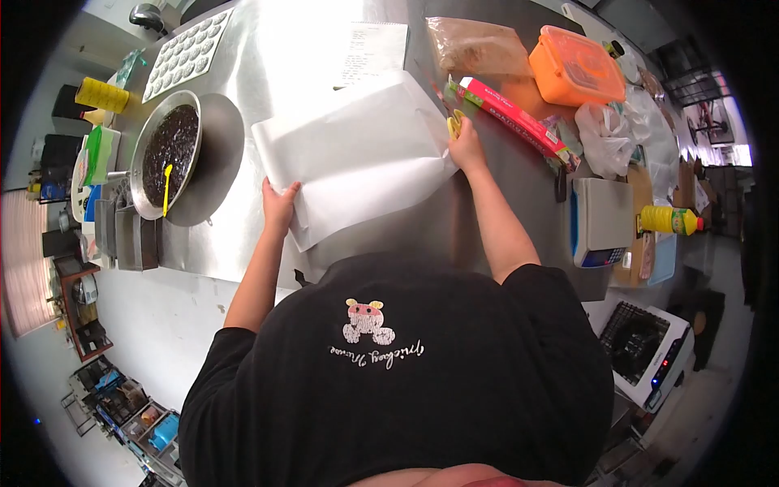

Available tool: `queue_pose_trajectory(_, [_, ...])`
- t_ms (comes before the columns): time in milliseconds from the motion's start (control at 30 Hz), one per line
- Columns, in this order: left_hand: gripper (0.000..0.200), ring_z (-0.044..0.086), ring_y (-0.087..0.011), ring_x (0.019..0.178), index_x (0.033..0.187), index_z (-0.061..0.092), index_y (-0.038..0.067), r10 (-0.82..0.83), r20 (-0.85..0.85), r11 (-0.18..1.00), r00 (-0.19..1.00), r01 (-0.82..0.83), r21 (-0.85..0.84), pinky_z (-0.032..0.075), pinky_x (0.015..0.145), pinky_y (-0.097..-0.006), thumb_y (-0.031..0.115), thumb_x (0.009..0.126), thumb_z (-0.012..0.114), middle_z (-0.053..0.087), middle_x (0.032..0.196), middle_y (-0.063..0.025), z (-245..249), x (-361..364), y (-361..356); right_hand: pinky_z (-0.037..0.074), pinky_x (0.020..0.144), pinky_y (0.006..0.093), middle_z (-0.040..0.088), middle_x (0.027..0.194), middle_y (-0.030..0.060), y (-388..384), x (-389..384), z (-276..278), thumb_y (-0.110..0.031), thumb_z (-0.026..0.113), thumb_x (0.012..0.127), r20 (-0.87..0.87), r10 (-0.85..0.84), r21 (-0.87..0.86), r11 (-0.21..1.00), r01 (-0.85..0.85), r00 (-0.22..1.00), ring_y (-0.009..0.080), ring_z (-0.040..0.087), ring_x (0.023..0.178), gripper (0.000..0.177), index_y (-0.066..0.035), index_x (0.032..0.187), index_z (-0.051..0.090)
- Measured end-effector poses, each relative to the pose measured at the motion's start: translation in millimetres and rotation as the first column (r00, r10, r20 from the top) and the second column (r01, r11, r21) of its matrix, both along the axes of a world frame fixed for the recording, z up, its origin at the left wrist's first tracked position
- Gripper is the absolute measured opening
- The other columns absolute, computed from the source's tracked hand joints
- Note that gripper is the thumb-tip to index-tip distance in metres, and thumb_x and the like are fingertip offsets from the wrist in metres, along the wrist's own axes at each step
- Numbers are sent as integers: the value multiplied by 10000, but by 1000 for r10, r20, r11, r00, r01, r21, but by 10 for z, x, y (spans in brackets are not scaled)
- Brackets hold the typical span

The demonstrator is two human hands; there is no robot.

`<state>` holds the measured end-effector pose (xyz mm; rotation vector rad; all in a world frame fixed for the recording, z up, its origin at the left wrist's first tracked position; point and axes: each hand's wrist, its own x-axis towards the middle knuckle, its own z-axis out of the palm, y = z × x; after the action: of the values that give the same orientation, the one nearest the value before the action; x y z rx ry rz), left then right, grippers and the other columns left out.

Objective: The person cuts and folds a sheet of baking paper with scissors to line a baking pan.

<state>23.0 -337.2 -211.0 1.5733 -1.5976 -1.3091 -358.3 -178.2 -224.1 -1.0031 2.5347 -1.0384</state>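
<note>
A sheet of white baking paper (357,154) is spread over the steel table in front of me, its left side curling. My left hand (280,203) grips the sheet's lower left edge, thumb on top. At the paper's right edge, my right hand (466,148) is closed around yellow-handled scissors (456,123); the blades are hard to make out. Just right of that hand lies a red baking paper box (519,122), set at a slant. Beyond the sheet is a notebook page with handwriting (375,50).
Left on the steel table (219,247) stands a large pan of dark mixture (174,150) with a yellow utensil (167,191). A tray of round cavities (188,53) lies behind. On the right are an orange container (576,69), plastic bags (604,134) and a scale (602,215).
</note>
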Motion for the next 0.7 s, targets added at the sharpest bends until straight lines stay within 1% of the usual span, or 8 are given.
queue_pose_trajectory(67, [653,557,-254,1023,1266,373,-30,-10,-8,999,1000,10,38,455,870,-344,180,751,715,547,1151,-187,1,11,-71,440,842,498,566,1085,262,-29,-18,-37,-110,501,804,-11,41,9,999,-41,999,430,551,996,398,-48,1187,414])
queue_pose_trajectory(133, [608,576,-257,985,1242,398,-27,-70,31,997,997,71,-29,474,837,-348,169,754,702,562,1128,-184,-73,62,-65,440,845,498,564,1093,259,-75,-47,-91,-111,502,800,13,71,7,997,-71,997,428,549,1001,406,-48,1191,413])
queue_pose_trajectory(233, [566,596,-256,931,1215,419,-29,5,42,999,999,-7,35,494,789,-354,158,755,690,580,1093,-180,-71,139,75,439,850,495,562,1104,254,-116,31,35,-112,503,794,42,154,33,987,-155,987,425,546,1010,414,-49,1193,412])
queue_pose_trajectory(267, [507,603,-229,843,1196,408,-28,49,69,999,996,-50,6,507,745,-352,118,773,646,588,1026,-169,-10,148,228,439,851,493,562,1107,252,-140,37,80,-111,501,793,52,174,57,983,-177,983,424,544,1015,414,-48,1192,412])
queue_pose_trajectory(400, [516,600,-228,851,1204,408,-24,298,33,954,954,-298,11,506,745,-353,122,775,655,593,1024,-160,56,350,939,440,850,491,562,1109,245,-212,114,77,-115,503,799,38,387,-27,922,-386,921,420,541,1022,408,-51,1191,411])
queue_pose_trajectory(467, [590,584,-250,944,1234,397,-20,382,-95,921,919,-371,115,495,786,-361,151,753,693,572,1094,-173,93,383,1297,436,864,477,563,1118,243,-239,131,179,-149,515,810,48,474,51,878,-476,879,411,541,1037,420,-49,1208,427])
queue_pose_trajectory(500, [590,584,-250,944,1234,397,-20,414,-97,908,905,-404,110,495,786,-361,151,753,693,572,1094,-173,97,366,1422,436,864,477,563,1118,243,-268,133,211,-149,515,810,45,505,46,861,-507,862,411,541,1037,420,-49,1208,427])
queue_pose_trajectory(700, [596,575,-260,979,1234,396,-19,500,-50,866,865,-498,42,482,820,-368,187,765,701,565,1118,-176,146,194,1666,445,842,492,564,1109,239,-564,-12,119,-126,512,802,12,552,42,833,-552,834,415,547,1015,440,-50,1221,401])
